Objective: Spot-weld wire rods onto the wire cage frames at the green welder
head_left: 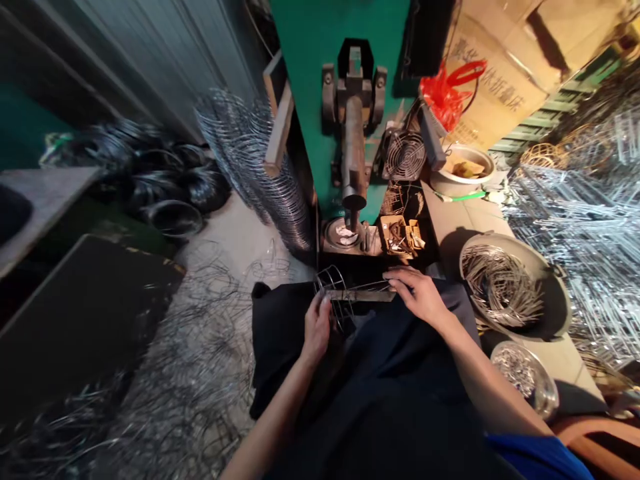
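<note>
Just above the lap, my left hand [317,325] is closed on a small bent-wire frame [336,281], whose loops stand up past the fingertips. My right hand [416,291] pinches the end of a thin wire [371,285] that runs left towards the frame. Whether the wire touches the frame cannot be made out. Both hands are close to a flat metal bar [363,295] at the front of the green machine [300,27]. The machine's round metal arm [354,153] points down above a round base [344,232], beyond the hands.
On the right are a basin of bent wires [555,300], a bowl of small metal parts [545,393] and piled wire racks [590,220]. A tall stack of wire frames [260,167] leans left of the machine. Loose wires [190,360] litter the floor.
</note>
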